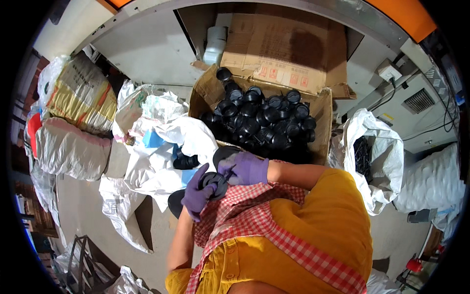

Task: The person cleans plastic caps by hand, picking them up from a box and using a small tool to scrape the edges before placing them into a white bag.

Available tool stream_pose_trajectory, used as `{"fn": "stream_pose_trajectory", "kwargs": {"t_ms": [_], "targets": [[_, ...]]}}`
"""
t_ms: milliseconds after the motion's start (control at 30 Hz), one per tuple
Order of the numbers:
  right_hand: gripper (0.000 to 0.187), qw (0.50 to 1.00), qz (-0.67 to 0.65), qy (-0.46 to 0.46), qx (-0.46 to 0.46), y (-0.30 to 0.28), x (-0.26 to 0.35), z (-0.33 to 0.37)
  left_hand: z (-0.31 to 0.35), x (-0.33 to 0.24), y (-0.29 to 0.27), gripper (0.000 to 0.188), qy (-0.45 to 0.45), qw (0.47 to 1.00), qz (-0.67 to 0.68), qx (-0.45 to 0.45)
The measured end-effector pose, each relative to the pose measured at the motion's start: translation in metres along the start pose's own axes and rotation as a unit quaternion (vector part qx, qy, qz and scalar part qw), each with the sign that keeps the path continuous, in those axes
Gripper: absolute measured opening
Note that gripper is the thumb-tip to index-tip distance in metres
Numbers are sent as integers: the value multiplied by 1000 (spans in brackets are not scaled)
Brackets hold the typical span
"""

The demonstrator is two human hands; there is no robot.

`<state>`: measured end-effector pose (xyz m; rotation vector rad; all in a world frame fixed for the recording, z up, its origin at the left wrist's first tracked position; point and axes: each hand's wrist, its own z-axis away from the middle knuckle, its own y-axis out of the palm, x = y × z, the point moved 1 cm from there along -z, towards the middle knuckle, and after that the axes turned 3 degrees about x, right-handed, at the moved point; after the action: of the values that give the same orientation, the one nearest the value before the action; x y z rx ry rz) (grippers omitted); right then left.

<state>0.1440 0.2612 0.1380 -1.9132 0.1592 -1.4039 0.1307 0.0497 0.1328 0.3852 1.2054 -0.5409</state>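
Observation:
In a purple glove, my left hand (197, 195) is closed around a black round plastic part (214, 182), holding it above my lap. My right hand (246, 168), gloved the same way, has its fingers bent in at the part's upper right side. Something dark and thin shows at those fingertips, too small to name. Just beyond my hands stands an open cardboard box (323, 125) heaped with similar black round parts (264, 117). To the left is an open white sack (156, 164) with a few black parts (186, 160) inside.
A white sack (377, 147) of thin black pieces stands right of the box. Stuffed sacks (73, 149) are piled at the left, and a wrapped white bundle (431, 181) lies far right. Behind the box is a grey machine housing (147, 41). A dark metal frame (81, 264) is at lower left.

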Motion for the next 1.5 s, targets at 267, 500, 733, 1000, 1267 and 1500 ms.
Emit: {"fn": "stream_pose_trajectory", "kwargs": {"t_ms": [267, 500, 733, 1000, 1267, 1500], "targets": [[27, 776, -460, 118, 415, -9, 10, 12, 49, -78, 3, 36, 448, 665, -596, 45], [6, 837, -497, 140, 178, -20, -51, 22, 87, -60, -112, 33, 246, 934, -95, -243], [9, 819, -550, -1, -166, 33, 6, -35, 20, -9, 22, 46, 285, 920, -264, -52], [12, 917, -329, 18, -223, 38, -50, -27, -12, -21, 45, 47, 213, 919, -306, -126], [14, 912, 63, 253, -315, 48, -135, -7, 22, -82, 61, 46, 234, 814, -516, -125], [20, 861, 99, 442, -232, 6, -197, 33, -20, -8, -55, 84, 51, 776, -557, -291]]}}
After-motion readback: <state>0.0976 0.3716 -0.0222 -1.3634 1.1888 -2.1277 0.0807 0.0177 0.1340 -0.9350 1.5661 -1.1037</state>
